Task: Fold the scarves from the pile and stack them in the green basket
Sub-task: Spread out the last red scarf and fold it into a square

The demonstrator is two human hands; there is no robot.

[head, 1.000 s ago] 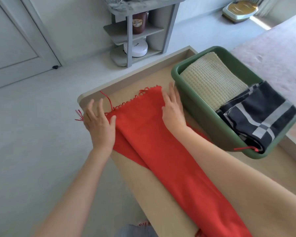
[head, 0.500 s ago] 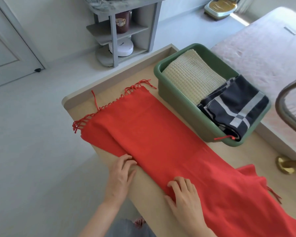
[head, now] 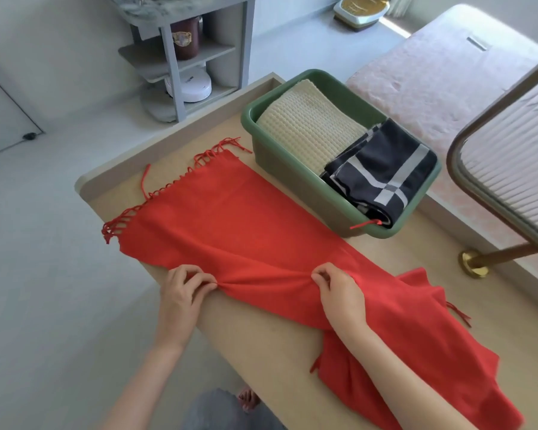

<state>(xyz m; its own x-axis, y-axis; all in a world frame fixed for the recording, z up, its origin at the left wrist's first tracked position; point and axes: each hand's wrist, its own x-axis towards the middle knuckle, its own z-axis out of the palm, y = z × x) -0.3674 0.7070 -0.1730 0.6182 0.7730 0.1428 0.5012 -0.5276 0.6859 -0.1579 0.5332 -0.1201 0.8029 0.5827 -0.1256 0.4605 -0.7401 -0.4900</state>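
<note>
Both the left hand (head: 184,293) and right hand (head: 339,294) now pinch the red scarf (head: 246,225), bunching its near edge.

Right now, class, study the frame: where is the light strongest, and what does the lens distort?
Head view: brightest is the sun strip on the floor beside the bed; the table is lit evenly, shadows faint. Head view again: wide-angle stretch tilts the shelf posts; scarf and basket are sharp.

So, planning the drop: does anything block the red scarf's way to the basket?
Nothing visible: the basket sits beside the red scarf on the table. A cream scarf and a navy scarf lie inside it.
</note>
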